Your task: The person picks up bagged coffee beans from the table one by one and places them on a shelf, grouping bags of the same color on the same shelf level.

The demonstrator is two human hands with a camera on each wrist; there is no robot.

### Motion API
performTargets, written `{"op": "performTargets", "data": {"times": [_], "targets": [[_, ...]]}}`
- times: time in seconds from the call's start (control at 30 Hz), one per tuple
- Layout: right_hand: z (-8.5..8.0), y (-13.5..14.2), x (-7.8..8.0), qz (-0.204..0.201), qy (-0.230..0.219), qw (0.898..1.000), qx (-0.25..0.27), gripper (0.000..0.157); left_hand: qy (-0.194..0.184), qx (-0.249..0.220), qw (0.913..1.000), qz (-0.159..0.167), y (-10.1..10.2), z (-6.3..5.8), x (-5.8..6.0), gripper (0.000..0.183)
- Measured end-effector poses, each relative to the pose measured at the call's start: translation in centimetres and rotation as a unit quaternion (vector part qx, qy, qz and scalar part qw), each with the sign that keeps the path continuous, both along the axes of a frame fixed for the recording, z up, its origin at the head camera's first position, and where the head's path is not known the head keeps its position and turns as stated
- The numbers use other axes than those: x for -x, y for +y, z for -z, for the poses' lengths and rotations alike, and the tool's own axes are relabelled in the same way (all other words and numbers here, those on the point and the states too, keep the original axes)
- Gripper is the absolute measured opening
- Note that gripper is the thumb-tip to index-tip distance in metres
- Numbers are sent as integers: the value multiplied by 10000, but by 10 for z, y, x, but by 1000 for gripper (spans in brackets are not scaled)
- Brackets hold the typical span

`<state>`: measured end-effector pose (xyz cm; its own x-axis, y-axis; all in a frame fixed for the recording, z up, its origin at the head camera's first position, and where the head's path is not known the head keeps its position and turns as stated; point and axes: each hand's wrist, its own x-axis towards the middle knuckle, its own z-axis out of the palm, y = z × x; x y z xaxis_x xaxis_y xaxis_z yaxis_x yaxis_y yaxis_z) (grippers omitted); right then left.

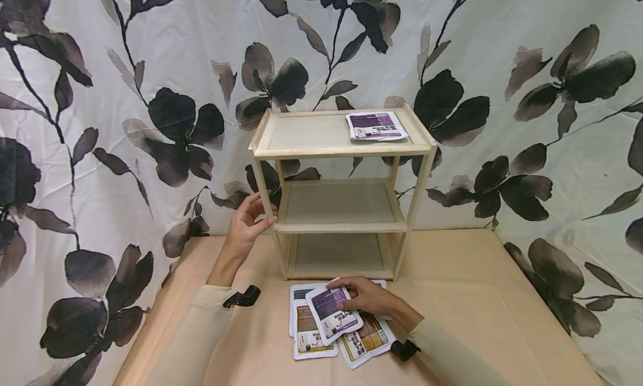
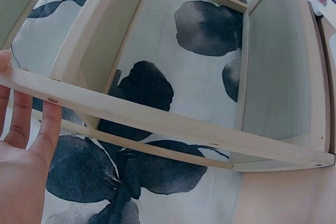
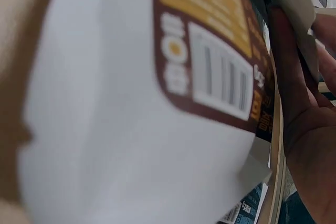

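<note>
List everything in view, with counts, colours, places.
Shelf: one, pale wood, rear of tabletop
Top packet: at least one, purple, shelf's upper tier
Held packet: one, purple, over loose packets
Loose packets: at least three, brown, yellow, bluish, before shelf
Tabletop: one, peach, below shelf
Floral backdrop: count unclear, white and black, behind
Wrist devices: two, black, on wrists
Sleeves: two, beige, forearms
Left hand: one, fingers on shelf's left post
Right hand: one, fingers pinching held packet

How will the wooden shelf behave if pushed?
Probably light for its size: the wooden shelf is an open frame with slim posts. A push would likely slide or rock it, since no wheels show. The purple packet lying on top may shift; nothing visible fastens it.
</note>
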<state>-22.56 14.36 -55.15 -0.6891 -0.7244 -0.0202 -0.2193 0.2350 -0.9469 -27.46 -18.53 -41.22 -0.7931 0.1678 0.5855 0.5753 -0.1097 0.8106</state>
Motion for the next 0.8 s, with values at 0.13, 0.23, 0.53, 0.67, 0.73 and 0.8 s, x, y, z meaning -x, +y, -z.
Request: {"op": "performTargets", "data": {"times": [0.13, 0.23, 0.53, 0.67, 0.73, 0.8], "targets": [[-3, 2, -3, 33, -294, 9995, 72, 55, -22, 4, 10000, -36, -1, 1, 0, 59], [-4, 4, -3, -30, -387, 9991, 159, 60, -45, 1, 10000, -71, 0, 1, 0, 58], [-9, 11, -3, -92, -712, 9958, 576, 66, -98, -6, 9999, -99, 0, 1, -1, 59], [-14, 12, -3, -58, -790, 9949, 629, 66, -95, 8, 9999, -113, 0, 1, 0, 59], [-17, 13, -4, -50, -880, 9937, 691, 66, -95, 21, 9999, -106, 0, 1, 0, 58], [-22, 13, -5, -39, -957, 9926, 746, 66, -86, 34, 9999, -92, 0, 0, 0, 58]]}}
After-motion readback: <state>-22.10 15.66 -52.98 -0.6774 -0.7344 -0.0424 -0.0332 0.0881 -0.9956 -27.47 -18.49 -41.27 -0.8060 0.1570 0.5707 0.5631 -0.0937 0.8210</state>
